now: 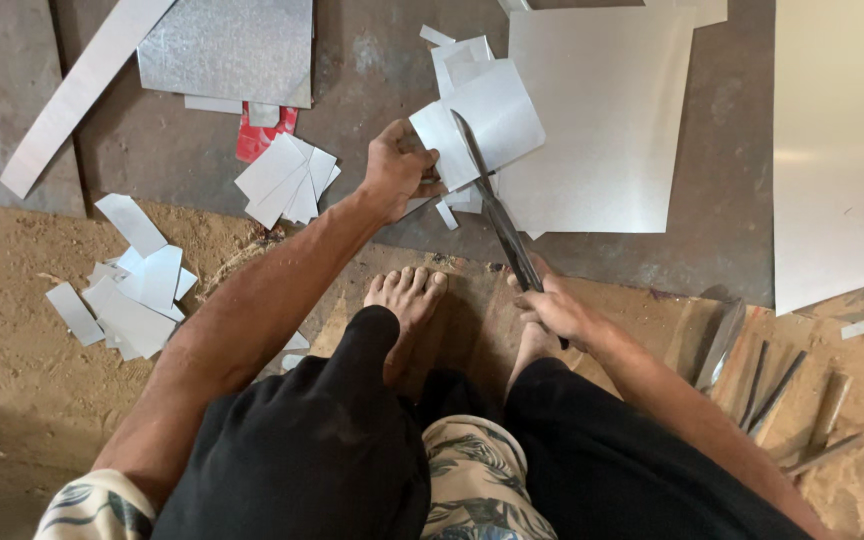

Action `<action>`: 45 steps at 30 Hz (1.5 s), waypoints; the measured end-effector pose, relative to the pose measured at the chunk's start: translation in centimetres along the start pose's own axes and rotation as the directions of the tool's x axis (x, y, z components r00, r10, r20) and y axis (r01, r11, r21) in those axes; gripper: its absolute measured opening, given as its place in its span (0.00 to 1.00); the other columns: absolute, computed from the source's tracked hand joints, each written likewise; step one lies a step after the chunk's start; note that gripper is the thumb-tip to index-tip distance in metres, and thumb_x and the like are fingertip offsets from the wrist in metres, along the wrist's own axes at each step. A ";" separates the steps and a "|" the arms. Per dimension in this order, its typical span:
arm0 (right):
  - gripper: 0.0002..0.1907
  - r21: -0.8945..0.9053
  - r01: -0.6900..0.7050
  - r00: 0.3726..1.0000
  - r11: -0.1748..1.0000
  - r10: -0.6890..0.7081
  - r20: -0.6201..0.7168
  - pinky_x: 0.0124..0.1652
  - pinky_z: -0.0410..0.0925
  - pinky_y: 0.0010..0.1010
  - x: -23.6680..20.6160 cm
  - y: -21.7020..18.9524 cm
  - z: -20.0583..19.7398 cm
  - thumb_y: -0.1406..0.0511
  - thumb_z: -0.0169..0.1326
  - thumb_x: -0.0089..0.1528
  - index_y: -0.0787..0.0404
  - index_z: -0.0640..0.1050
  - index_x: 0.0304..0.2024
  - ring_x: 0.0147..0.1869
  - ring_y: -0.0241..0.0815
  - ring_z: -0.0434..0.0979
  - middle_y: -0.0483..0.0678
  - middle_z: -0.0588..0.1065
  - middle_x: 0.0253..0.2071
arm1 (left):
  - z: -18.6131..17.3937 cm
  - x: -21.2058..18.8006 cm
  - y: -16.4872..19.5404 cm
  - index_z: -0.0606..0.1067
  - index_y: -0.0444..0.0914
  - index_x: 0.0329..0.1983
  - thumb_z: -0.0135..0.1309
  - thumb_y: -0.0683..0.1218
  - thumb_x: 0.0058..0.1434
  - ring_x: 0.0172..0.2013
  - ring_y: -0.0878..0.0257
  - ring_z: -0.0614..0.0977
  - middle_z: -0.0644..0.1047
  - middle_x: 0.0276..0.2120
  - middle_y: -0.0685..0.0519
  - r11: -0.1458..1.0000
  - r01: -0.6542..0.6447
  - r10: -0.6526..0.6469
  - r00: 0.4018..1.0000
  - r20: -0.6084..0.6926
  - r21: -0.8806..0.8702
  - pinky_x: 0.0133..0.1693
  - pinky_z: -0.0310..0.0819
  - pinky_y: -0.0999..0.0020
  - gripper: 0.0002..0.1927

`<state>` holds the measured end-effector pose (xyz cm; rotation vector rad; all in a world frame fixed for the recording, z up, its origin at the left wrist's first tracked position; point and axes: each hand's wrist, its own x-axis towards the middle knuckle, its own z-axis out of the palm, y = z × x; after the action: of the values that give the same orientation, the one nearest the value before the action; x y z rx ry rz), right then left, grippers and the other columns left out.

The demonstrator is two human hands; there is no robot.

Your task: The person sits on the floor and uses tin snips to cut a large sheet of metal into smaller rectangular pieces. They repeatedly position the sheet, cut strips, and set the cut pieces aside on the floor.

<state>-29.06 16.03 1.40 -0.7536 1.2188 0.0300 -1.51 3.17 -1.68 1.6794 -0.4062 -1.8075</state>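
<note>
My left hand (395, 168) grips a small piece of thin sheet metal (482, 120) and holds it up over the floor. My right hand (552, 305) is closed on the handles of long metal shears (497, 215), whose blades reach up into the piece and cut across it. Small cut scraps (449, 200) lie just below the piece. My bare feet (407, 300) rest on the sandy ground between my knees.
A large metal sheet (602, 120) lies behind the piece, another (842, 150) at the right. Piles of cut pieces sit at the left (132, 290) and centre-left (287, 180). A long strip (82, 90) and a sheet (227, 50) lie at top left. Hand tools (772, 390) lie at the right.
</note>
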 end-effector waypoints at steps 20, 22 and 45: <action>0.32 -0.185 -0.102 0.995 0.977 0.101 -0.014 0.36 0.71 0.39 1.6 2.2 -0.8 0.65 0.51 0.61 0.57 0.63 0.68 0.35 0.42 0.70 0.50 0.70 0.36 | -0.5 0.8 -0.2 0.70 0.35 0.58 0.53 0.34 0.65 0.31 0.59 0.83 0.77 0.37 0.49 0.997 0.071 -0.071 0.996 0.045 0.013 0.30 0.89 0.64 0.18; 0.29 -0.229 -0.119 0.992 0.966 0.124 0.011 0.37 0.70 0.35 1.1 2.3 -0.7 0.66 0.50 0.62 0.55 0.64 0.66 0.36 0.41 0.70 0.50 0.68 0.35 | -0.6 0.5 -0.2 0.69 0.35 0.60 0.53 0.34 0.65 0.32 0.59 0.84 0.78 0.37 0.49 0.997 0.069 -0.070 0.996 0.058 0.017 0.31 0.90 0.63 0.20; 0.16 0.068 0.049 0.992 0.996 -0.041 -0.123 0.38 0.77 0.33 -0.2 1.2 0.9 0.61 0.56 0.63 0.61 0.67 0.47 0.37 0.40 0.80 0.46 0.72 0.35 | 0.1 -1.0 -0.8 0.60 0.40 0.68 0.55 0.31 0.58 0.28 0.58 0.81 0.77 0.35 0.45 0.991 0.041 -0.047 0.998 0.046 0.126 0.25 0.86 0.62 0.36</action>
<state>-28.90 17.54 1.07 -0.7290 1.3113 -0.0972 -1.83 4.35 -1.37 1.7431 -0.5170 -1.8933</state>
